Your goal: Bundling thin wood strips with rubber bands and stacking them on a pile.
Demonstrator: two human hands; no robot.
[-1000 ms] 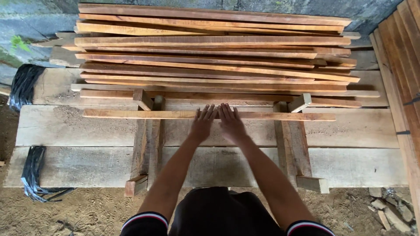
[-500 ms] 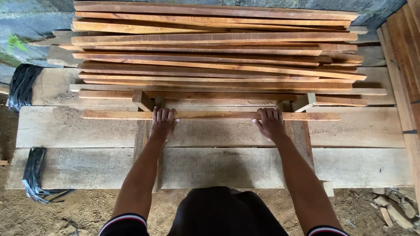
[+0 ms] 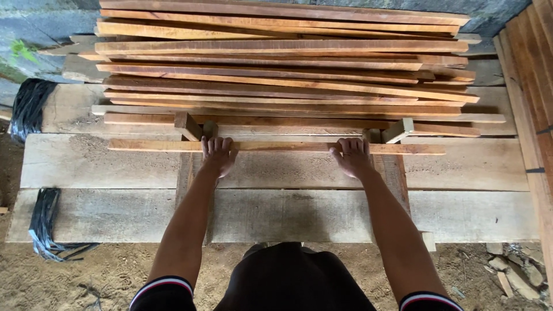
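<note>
Left hand: the left hand (image 3: 218,154) lies palm down with its fingers curled over the near wooden slat (image 3: 276,147), closed on it left of the middle.
Right hand: the right hand (image 3: 352,156) grips the same slat further right, fingers wrapped over its top edge (thumbs are tucked under and cannot be seen).
Slat: long and thin, lying crosswise on the grey plank bench (image 3: 86,167), just in front of the slat pile (image 3: 282,69).
Pile: many reddish slats stacked loosely, their far edge cut off by the top of the view.
Cross pieces: two short wooden blocks (image 3: 188,125) stand just behind the slat; how they join the frame beneath is hidden.
Left margin: black strapping bundles (image 3: 46,222) hang off the bench end.
Right margin: upright boards (image 3: 533,75), only partly in view.
</note>
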